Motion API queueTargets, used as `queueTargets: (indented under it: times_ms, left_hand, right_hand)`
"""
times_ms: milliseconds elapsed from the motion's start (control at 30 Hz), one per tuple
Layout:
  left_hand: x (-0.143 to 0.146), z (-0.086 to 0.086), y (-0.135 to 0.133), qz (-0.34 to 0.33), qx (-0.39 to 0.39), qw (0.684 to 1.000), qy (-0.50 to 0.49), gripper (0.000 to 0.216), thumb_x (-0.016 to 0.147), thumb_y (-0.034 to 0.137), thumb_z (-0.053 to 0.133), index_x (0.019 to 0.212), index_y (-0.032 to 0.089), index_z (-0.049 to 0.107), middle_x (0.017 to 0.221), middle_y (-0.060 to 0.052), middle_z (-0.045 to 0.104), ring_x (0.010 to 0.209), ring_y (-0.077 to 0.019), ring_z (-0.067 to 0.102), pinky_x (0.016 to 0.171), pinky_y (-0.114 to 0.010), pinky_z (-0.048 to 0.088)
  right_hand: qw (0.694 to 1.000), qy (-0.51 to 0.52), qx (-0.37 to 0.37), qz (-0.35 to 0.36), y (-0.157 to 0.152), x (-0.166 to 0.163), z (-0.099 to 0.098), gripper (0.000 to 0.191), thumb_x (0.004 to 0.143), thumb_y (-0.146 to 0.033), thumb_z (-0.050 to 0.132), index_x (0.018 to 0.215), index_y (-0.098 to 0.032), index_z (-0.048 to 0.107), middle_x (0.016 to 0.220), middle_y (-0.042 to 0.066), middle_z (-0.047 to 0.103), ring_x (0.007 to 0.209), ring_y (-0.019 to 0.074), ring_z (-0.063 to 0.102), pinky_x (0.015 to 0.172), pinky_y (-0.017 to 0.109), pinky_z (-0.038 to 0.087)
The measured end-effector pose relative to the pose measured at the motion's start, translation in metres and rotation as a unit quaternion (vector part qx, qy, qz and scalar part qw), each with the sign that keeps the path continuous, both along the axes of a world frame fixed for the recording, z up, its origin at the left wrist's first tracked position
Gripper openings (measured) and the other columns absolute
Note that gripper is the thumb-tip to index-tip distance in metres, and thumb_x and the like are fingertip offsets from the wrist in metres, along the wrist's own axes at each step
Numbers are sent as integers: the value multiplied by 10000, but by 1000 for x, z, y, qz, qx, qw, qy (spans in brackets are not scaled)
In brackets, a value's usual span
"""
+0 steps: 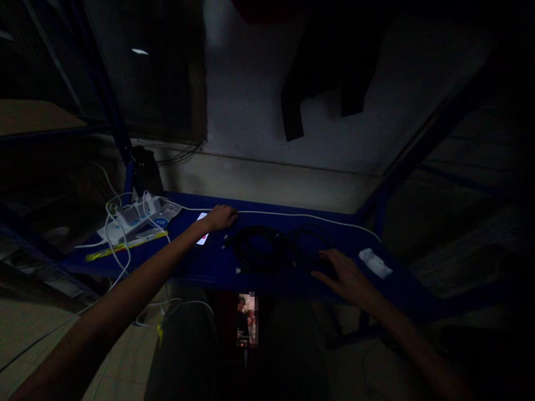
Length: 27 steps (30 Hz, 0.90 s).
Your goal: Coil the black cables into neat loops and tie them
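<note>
The scene is very dark. My left hand point(220, 216) reaches across a blue shelf point(267, 214) and rests, fingers curled, on a white cable point(301, 215) just past a small lit phone point(203, 228). Whether it grips the cable is unclear. My right hand point(340, 274) lies with fingers spread on the near right part of the shelf, touching the edge of a coil of black cables point(271, 248). A second lit phone screen point(247, 320) shows below the shelf, near my lap.
A white power strip with plugs and tangled white cords point(134, 217) sits at the shelf's left end beside a yellow strip point(125, 245). A white crumpled object point(375, 262) lies at the right. Dark clothing point(326, 72) hangs on the wall behind. Shelf posts stand left and right.
</note>
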<state>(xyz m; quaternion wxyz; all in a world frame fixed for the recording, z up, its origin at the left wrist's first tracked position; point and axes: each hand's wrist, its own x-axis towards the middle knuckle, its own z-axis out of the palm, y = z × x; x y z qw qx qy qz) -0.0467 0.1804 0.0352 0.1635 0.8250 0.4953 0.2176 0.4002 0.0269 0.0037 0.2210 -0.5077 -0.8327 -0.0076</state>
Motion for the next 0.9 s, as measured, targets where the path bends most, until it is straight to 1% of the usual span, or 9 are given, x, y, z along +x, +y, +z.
queueTargets:
  times_ms: [67, 167, 267, 333, 400, 500, 633, 800, 900]
  left_hand:
    - [5, 3, -10, -4, 29, 999, 32, 178, 957, 273, 614, 1024, 201, 763, 1129, -131, 748, 1147, -318, 646, 1074, -449, 427]
    - [14, 10, -27, 2, 68, 995, 67, 236, 1000, 299, 567, 1102, 181, 744, 1221, -162, 697, 1232, -367, 586, 1114, -547, 389]
    - [24, 17, -54, -8, 122, 991, 51, 321, 1076, 345, 457, 1198, 185, 706, 1247, -141, 677, 1197, -332, 595, 1086, -535, 430]
    - [32, 19, -77, -52, 157, 986, -9, 356, 1112, 377, 401, 1263, 202, 672, 1250, -109, 679, 1169, -284, 613, 1081, -493, 457]
    - [40, 17, -100, -114, 159, 979, -53, 366, 1119, 417, 407, 1325, 226, 642, 1282, -90, 674, 1205, -263, 605, 1096, -467, 461]
    - [49, 6, -128, -174, 134, 974, -49, 428, 1068, 518, 531, 1394, 257, 620, 1344, -87, 658, 1281, -281, 565, 1107, -471, 452]
    - [54, -16, -144, -181, 111, 977, -34, 606, 915, 628, 725, 1389, 259, 643, 1332, -92, 662, 1269, -310, 571, 1097, -490, 447]
    - [56, -30, -144, -166, 107, 979, -54, 577, 925, 556, 751, 1405, 258, 627, 1318, -79, 686, 1256, -293, 603, 1112, -483, 427]
    - [57, -31, -142, -169, 98, 978, -68, 572, 914, 523, 778, 1403, 270, 624, 1336, -74, 697, 1275, -289, 616, 1139, -483, 402]
  right_hand:
    - [999, -31, -2, 11, -2, 10, -9, 545, 962, -657, 620, 1304, -232, 615, 1247, 151, 692, 1128, 346, 677, 940, 503, 535]
    - [997, -69, 7, 15, 5, 12, -11, 437, 1033, -615, 531, 1203, -224, 629, 1188, 133, 693, 1089, 322, 665, 932, 496, 501]
    - [994, -104, 6, 36, 19, 9, -9, 380, 1074, -571, 469, 1043, -224, 621, 1047, 108, 693, 987, 294, 666, 881, 454, 495]
    - [990, -128, 9, 55, 30, 8, -8, 378, 1089, -540, 441, 951, -222, 592, 961, 104, 685, 920, 282, 669, 839, 418, 500]
    - [986, -157, 11, 61, 41, 7, -7, 369, 1101, -504, 416, 917, -224, 570, 910, 107, 694, 866, 281, 688, 791, 392, 499]
    - [981, -195, -10, 18, 57, 6, -4, 312, 1113, -461, 402, 1023, -213, 567, 826, 89, 730, 754, 286, 728, 643, 341, 450]
    - [977, -204, -8, -68, 72, 1, 17, 321, 1119, -465, 389, 1151, -183, 539, 745, 86, 747, 654, 304, 740, 521, 303, 321]
    - [977, -111, 104, -151, 69, -24, 64, 423, 1123, -516, 312, 1157, -153, 526, 745, 128, 744, 584, 294, 703, 509, 311, 282]
    - [972, -77, 164, -151, 53, -57, 76, 468, 1122, -535, 294, 1120, -139, 543, 706, 130, 725, 552, 277, 679, 509, 320, 265]
